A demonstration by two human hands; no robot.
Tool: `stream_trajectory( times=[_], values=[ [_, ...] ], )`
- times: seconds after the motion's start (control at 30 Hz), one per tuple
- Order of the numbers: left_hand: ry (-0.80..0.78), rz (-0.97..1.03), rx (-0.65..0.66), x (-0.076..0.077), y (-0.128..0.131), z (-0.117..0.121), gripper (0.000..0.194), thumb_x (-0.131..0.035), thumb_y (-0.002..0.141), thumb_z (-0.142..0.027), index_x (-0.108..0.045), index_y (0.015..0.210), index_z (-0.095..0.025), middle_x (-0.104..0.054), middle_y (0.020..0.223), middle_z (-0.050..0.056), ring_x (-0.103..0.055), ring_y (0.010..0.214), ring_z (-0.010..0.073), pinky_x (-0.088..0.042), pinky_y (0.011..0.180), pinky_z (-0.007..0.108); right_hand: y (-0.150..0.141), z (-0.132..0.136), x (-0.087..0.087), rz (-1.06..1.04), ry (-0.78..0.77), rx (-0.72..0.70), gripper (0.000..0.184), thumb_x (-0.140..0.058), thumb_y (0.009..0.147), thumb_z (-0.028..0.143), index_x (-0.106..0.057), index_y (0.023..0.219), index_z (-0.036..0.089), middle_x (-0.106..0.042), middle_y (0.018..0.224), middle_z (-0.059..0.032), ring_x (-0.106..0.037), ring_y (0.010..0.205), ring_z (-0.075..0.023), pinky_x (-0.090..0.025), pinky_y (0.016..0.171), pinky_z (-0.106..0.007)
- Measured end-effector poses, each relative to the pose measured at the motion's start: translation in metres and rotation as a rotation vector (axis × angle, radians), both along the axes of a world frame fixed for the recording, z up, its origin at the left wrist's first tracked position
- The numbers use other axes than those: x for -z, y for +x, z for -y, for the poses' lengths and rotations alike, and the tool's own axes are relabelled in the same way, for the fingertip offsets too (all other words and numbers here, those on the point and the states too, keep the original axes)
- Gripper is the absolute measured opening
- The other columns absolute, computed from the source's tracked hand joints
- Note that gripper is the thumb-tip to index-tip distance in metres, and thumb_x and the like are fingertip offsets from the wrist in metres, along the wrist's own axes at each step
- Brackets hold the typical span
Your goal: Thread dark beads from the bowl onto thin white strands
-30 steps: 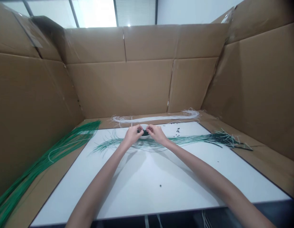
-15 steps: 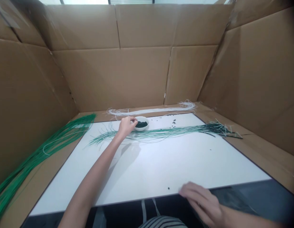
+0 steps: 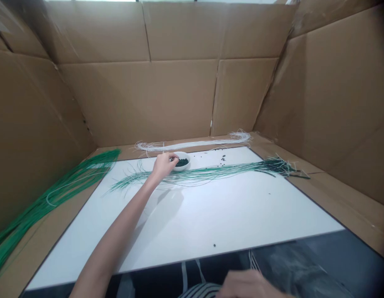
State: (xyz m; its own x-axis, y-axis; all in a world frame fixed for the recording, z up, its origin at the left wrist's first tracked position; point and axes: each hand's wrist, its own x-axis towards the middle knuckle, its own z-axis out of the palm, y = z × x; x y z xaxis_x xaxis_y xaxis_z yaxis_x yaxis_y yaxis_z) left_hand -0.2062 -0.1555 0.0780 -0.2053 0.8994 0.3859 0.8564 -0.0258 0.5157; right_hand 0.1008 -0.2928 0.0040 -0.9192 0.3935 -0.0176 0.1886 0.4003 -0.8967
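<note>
White worktop [image 3: 229, 211] inside cardboard walls [image 3: 136, 99]. Left grip [image 3: 163, 164] pinched at the white bowl [image 3: 186, 166] of dark beads [image 3: 182, 162], 12 o'clock; bead held or not, cannot tell. Right grip [image 3: 247, 286] at 6 o'clock, state unclear. A shallow pinch should scatter fewer beads.

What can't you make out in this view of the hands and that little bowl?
- The left hand: in the head view, its fingers hide whatever they may hold, and part of the white bowl.
- The right hand: cut off by the bottom edge of the head view.
- The dark beads: too small to count.
- The green wires: blurred towards the left edge.
</note>
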Motion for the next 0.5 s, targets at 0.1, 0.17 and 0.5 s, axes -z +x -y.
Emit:
stream_trajectory(
  times=[0.1,0.17,0.5],
  values=[
    [0.000,0.009,0.001,-0.002,0.002,0.001,0.028,-0.048,0.069,-0.026,-0.071,0.083,-0.020,-0.069,0.080,0.002,-0.059,0.072,0.0175,-0.042,0.069,0.025,-0.004,-0.021,-0.042,0.004,0.347,0.140,0.029,-0.036,0.089,0.019,-0.063,0.100,0.019,-0.062,0.092,-0.0100,-0.059,0.083,-0.0146,-0.048,0.075,-0.025],
    [0.005,0.017,0.006,-0.004,0.003,0.003,0.027,-0.050,0.069,-0.027,-0.071,0.083,-0.020,-0.069,0.080,0.001,-0.059,0.073,0.0178,-0.043,0.069,0.025,-0.008,-0.032,-0.050,0.048,0.498,0.125,0.032,-0.034,0.088,0.013,-0.063,0.099,0.018,-0.061,0.087,-0.0094,-0.058,0.077,-0.0149,-0.048,0.069,-0.025],
    [0.028,0.016,0.040,-0.009,0.004,0.005,0.022,-0.052,0.072,-0.028,-0.071,0.080,-0.020,-0.070,0.084,0.002,-0.060,0.075,0.0192,-0.044,0.070,0.027,-0.024,-0.035,-0.021,0.229,0.715,0.045,0.030,-0.036,0.078,-0.002,-0.060,0.081,0.016,-0.058,0.083,-0.0064,-0.054,0.075,-0.0146,-0.044,0.065,-0.023]
  ],
)
